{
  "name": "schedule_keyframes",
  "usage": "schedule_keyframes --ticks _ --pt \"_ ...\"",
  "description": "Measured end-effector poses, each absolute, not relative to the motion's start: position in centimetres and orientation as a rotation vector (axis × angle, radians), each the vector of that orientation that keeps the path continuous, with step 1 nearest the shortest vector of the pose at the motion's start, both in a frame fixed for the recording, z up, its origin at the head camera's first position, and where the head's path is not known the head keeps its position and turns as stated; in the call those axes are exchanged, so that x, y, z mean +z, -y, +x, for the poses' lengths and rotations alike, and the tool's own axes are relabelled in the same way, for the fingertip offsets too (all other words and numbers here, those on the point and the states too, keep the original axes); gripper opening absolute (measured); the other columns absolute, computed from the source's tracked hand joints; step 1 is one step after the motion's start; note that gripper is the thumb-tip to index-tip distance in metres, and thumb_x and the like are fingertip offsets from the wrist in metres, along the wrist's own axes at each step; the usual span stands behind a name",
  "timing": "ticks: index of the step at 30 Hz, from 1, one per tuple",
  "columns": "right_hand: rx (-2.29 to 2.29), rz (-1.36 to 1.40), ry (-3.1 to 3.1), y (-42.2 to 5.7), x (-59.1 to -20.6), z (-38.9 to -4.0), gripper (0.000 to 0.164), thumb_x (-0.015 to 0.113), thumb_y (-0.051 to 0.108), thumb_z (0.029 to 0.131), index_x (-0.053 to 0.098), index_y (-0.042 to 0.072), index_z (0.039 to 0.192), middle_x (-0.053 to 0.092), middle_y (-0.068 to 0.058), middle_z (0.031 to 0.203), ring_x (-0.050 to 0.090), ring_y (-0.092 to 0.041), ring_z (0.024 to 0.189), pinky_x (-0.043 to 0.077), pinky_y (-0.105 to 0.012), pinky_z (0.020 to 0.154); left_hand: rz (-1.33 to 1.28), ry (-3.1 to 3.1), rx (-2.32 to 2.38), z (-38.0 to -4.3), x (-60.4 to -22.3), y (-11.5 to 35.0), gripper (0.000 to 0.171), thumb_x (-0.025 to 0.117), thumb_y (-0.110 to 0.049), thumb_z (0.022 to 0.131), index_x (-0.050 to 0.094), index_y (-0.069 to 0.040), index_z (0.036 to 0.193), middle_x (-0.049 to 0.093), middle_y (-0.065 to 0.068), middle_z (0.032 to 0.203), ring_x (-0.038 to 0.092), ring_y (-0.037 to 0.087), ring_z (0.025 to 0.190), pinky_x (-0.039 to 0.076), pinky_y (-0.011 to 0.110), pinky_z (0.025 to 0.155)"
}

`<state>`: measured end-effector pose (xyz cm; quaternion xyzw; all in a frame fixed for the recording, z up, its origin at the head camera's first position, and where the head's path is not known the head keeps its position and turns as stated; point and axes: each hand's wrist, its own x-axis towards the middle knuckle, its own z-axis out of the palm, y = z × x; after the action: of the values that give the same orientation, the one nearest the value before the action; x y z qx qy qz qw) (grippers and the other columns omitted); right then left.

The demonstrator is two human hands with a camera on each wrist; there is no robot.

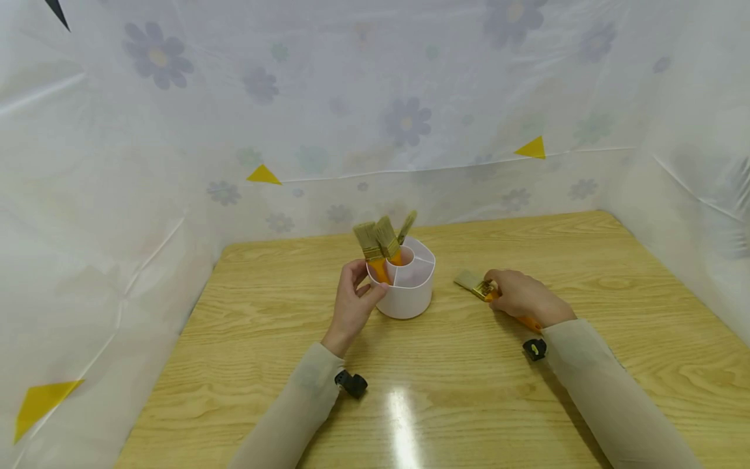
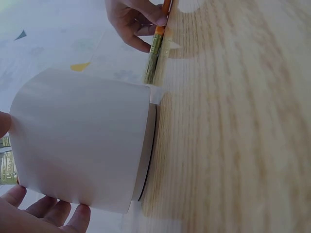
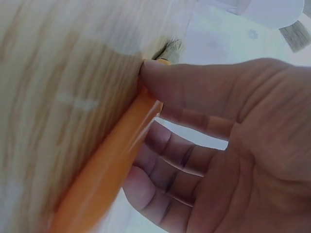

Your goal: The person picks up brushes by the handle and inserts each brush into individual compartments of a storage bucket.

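Note:
A white round organizer (image 1: 405, 302) with inner compartments stands on the wooden table. Several paintbrushes (image 1: 366, 240) with orange handles stand in it, bristles up. My left hand (image 1: 353, 306) grips the organizer's left side, thumb near the front rim; in the left wrist view its fingertips (image 2: 58, 211) touch the white wall (image 2: 82, 141). To the right, my right hand (image 1: 524, 296) pinches another paintbrush (image 1: 477, 286) by its orange handle (image 3: 104, 167). That brush is low over the table, bristles pointing toward the organizer; whether it touches the wood I cannot tell.
The wooden table (image 1: 263, 365) reaches back to a floral plastic sheet (image 1: 351, 117), with more sheeting at both sides. Yellow triangles (image 1: 265, 174) mark the sheet. Black wrist devices (image 1: 351, 384) sit at both cuffs.

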<state>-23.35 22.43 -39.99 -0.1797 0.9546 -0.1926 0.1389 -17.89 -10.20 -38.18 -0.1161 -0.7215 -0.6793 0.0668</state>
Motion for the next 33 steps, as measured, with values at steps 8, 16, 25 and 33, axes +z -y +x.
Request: schedule_keyframes --ticks 8,16,25,33 --pt "-0.572 -0.516 -2.741 -22.54 -39.78 -23.28 0.059 0.069 0.016 0.088 0.043 -0.002 0.137 0.058 -0.017 0.110 0.057 -0.028 0.092 0.048 -0.045 0.074 -0.344 2.181 -2.043 -17.91 -38.23 10.23 0.058 0.064 -0.003 0.089 0.032 0.008 0.136 0.036 0.023 0.142 0.034 0.035 0.134 0.030 0.053 0.108" --pt "-0.599 -0.564 -2.764 -22.40 -40.19 -23.34 0.059 0.069 0.021 0.087 0.045 -0.003 0.135 0.054 -0.022 0.118 0.055 -0.034 0.102 0.049 -0.047 0.077 -0.348 2.171 -2.047 -17.98 -38.32 10.24 0.058 0.064 -0.003 0.089 0.032 0.008 0.136 0.036 0.023 0.141 0.034 0.034 0.134 0.030 0.053 0.108" --pt "-0.522 -0.649 -2.820 -22.20 -40.54 -23.54 0.046 0.063 0.006 0.087 0.050 -0.002 0.130 0.054 -0.020 0.113 0.055 -0.035 0.101 0.048 -0.049 0.080 -0.337 2.175 -2.049 -17.93 -38.26 10.24 0.057 0.064 -0.003 0.089 0.033 0.008 0.135 0.036 0.023 0.141 0.035 0.034 0.134 0.030 0.053 0.107" --pt "-0.544 -0.675 -2.813 -22.24 -40.69 -23.66 0.046 0.062 0.001 0.085 0.049 -0.005 0.130 0.056 -0.022 0.112 0.055 -0.037 0.102 0.048 -0.050 0.081 -0.333 2.183 -2.048 -17.88 -38.12 10.16 0.058 0.064 -0.003 0.089 0.032 0.008 0.136 0.036 0.023 0.142 0.034 0.034 0.134 0.029 0.053 0.108"
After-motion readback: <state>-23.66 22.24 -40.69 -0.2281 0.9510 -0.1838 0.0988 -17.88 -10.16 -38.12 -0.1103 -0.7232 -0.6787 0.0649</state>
